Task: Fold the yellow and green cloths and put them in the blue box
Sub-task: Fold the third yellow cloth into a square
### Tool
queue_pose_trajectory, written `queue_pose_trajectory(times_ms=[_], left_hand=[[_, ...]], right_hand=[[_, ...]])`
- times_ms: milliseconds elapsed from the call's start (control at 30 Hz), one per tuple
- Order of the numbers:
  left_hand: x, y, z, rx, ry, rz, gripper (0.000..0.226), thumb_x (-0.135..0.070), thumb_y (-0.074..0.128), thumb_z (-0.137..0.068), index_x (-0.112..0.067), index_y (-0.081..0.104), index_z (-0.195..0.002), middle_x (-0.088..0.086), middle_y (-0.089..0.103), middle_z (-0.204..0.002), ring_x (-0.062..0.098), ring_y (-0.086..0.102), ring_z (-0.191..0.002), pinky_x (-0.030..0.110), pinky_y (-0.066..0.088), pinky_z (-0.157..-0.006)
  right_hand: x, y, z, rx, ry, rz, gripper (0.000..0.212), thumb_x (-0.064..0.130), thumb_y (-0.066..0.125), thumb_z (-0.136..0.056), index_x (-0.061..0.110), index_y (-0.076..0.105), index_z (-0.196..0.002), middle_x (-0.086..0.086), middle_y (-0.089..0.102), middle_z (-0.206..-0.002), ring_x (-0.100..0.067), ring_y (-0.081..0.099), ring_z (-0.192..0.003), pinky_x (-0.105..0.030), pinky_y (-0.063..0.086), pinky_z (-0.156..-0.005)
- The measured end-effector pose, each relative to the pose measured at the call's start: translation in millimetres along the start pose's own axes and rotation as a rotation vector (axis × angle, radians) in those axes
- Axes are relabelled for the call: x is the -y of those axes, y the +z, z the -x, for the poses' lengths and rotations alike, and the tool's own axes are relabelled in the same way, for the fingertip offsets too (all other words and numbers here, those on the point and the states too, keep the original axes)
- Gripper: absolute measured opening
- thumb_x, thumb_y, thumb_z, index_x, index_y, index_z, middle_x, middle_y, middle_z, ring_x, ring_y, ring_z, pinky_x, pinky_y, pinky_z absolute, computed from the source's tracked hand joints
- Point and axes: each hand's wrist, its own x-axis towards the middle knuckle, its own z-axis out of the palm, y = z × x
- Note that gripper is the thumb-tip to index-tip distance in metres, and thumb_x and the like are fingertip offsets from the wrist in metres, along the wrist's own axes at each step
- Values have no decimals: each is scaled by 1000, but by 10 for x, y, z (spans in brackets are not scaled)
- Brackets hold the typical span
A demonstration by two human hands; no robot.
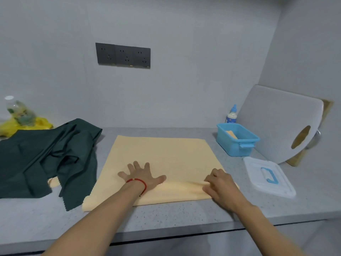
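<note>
Grey counter (166, 217), hands flat (143, 175), gripping (220, 185) yellow cloth (166, 154)

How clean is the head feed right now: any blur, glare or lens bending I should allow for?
Head view: even, soft light with faint shadows and no glare. The wide lens bows the counter edge and the cutting board. The bottle at far left is smeared. The yellow cloth, left hand and right hand are fairly sharp.

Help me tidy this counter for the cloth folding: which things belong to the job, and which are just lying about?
Job: yellow cloth, green cloth, blue box, its clear lid.

Lying about: glue bottle, cutting board, plastic bottle, yellow bag.
</note>
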Motion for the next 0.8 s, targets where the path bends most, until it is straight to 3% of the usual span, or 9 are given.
queue_pose_trajectory(times_ms=[100,167,233,300,367,500,600,700,800], left_hand=[[53,-65,122,-191,296,137,71,-81,29,-81,-30,64,-117,0,59,-123,24,44,-122,48,33,-94],[100,-115,248,-144,508,99,70,-84,24,-83,-34,66,-109,-9,65,-104,19,50,-108,42,33,-87],[154,-192,367,-47,597,28,66,-87,34,-81,-37,62,-112,-14,63,-95,17,52,-99,39,34,-84],[241,-325,393,37,566,44,56,-78,57,-77,-36,59,-113,-16,58,-90,15,53,-91,36,40,-80],[410,-521,344,175,510,5,53,-60,75,-76,-32,59,-118,-12,61,-103,13,58,-94,33,49,-82],[826,-851,109,317,365,-126,31,-39,78,-78,-30,63,-104,-14,65,-100,9,64,-90,30,55,-81],[960,-880,-190,32,260,-64,21,-37,73,-80,-22,61,-88,-7,56,-80,13,55,-70,26,43,-61],[981,-779,-451,-221,83,27,43,-47,71,-81,-22,64,-115,-3,62,-100,21,62,-90,32,52,-75],[1038,-551,-611,-327,-28,270,38,-49,77,-79,-25,66,-107,-1,67,-106,23,62,-94,34,53,-82]], right_hand=[[-49,-94,-44,-91,-15,-40,24,32,73,-87,13,73,-100,5,62,-108,-18,56,-103,-34,41,-92],[-39,-128,-124,-119,-16,-43,22,34,74,-85,15,73,-97,4,66,-112,-17,57,-112,-43,40,-105],[-43,-150,-215,-99,36,3,18,42,68,-88,25,65,-83,10,64,-95,-12,54,-105,-46,34,-110],[-75,-158,-316,-104,83,33,27,48,65,-87,27,56,-74,14,55,-76,-11,48,-90,-43,36,-105],[-102,-149,-413,-114,129,43,27,53,64,-88,27,61,-83,14,51,-71,-13,46,-87,-37,35,-93],[-124,-122,-600,-137,217,72,29,53,64,-91,24,63,-94,12,56,-75,-19,51,-87,-37,32,-80],[-135,-47,-782,-133,240,106,19,43,59,-96,24,60,-102,8,64,-94,-20,55,-99,-39,34,-89],[-185,33,-970,-166,290,120,9,30,53,-99,26,58,-105,9,58,-100,-18,53,-102,-40,35,-94],[-282,129,-1087,-131,421,108,14,29,49,-100,24,56,-111,4,53,-109,-19,51,-103,-39,42,-89]])
